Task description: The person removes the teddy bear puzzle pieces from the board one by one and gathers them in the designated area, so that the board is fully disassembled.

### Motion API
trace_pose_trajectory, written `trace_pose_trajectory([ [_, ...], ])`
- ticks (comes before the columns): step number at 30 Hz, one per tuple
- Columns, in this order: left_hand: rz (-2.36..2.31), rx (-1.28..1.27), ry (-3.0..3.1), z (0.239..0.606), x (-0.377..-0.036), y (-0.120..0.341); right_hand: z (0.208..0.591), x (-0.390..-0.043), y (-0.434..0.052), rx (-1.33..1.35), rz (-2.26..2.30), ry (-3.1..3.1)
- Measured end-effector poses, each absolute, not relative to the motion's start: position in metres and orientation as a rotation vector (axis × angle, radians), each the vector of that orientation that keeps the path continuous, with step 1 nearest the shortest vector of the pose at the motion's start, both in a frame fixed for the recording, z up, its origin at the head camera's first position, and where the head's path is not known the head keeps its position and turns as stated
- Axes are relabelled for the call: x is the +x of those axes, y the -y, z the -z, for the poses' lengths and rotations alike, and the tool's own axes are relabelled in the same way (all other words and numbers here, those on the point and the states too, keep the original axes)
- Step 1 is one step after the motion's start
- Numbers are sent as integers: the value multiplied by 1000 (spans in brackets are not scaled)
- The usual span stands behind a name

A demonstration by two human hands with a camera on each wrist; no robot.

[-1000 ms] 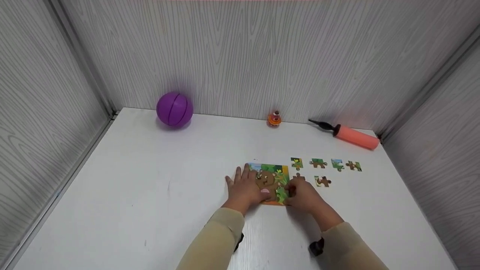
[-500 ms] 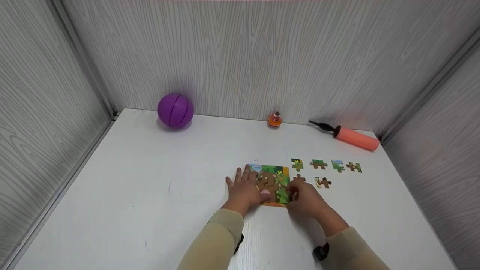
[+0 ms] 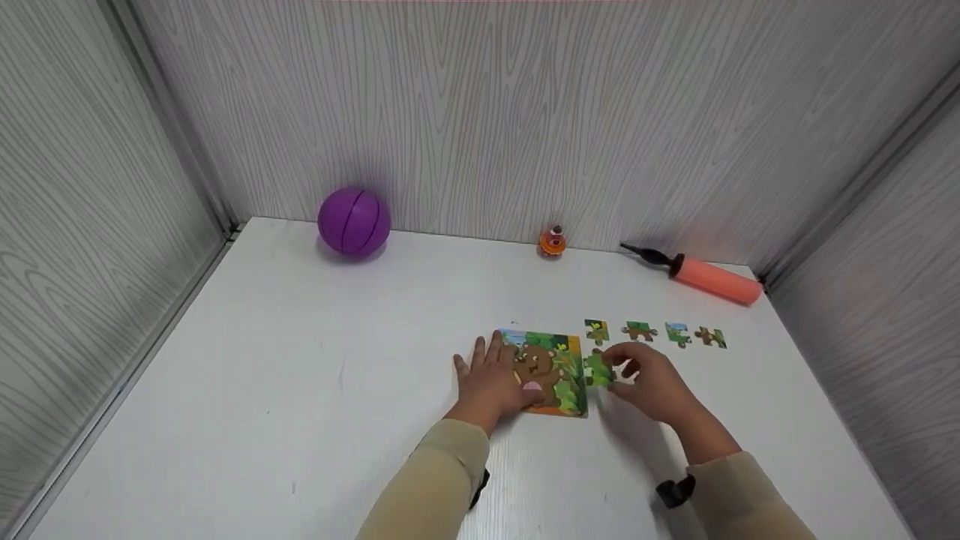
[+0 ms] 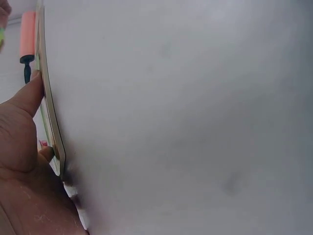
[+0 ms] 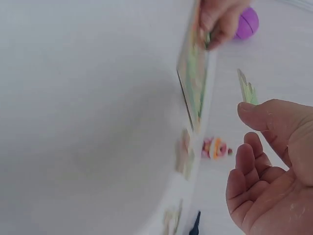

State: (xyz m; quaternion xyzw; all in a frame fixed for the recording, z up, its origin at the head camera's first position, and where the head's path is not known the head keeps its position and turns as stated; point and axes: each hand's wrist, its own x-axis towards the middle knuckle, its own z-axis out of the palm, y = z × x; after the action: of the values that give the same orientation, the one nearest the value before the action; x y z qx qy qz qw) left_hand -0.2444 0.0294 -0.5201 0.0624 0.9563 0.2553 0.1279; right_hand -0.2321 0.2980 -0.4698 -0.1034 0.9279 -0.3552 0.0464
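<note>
A bear picture puzzle (image 3: 571, 379) lies flat on the white table. My left hand (image 3: 486, 386) rests on its left part with fingers spread, thumb reaching over the bear's lower body. Just right of the puzzle, my right hand (image 3: 651, 382) pinches a green puzzle piece (image 3: 598, 370) between thumb and fingertips. In the right wrist view, that piece (image 5: 248, 90) stands up edge-on above the thumb, clear of the puzzle. Seen from the left wrist, the puzzle's thick edge (image 4: 49, 98) runs beside my left thumb.
Several loose pieces lie right of the puzzle, among them a green and brown one (image 3: 639, 331) and a brown one (image 3: 710, 337). Along the back wall are a purple ball (image 3: 354, 223), a small orange toy figure (image 3: 553, 242) and a coral hand pump (image 3: 716, 280).
My right hand has moved right, away from the puzzle's lower right edge, with the green piece now showing between its fingers. My left hand has stayed in place on the puzzle.
</note>
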Motion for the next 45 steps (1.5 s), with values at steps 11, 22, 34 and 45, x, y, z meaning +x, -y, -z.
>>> trace_pose_trajectory([
  [11,-757,194,-2790,516,-239,-27,444,-241,-378,-228,988,-2911],
  [22,-727,189,-2786,519,-242,-26,468,-245,-432,-30,950,-2835],
  [34,-749,200,-2790,513,-237,-26,490,-254,-441,166,910,-2711],
  [45,-719,192,-2783,519,-242,-27,499,-258,-439,122,854,-2782],
])
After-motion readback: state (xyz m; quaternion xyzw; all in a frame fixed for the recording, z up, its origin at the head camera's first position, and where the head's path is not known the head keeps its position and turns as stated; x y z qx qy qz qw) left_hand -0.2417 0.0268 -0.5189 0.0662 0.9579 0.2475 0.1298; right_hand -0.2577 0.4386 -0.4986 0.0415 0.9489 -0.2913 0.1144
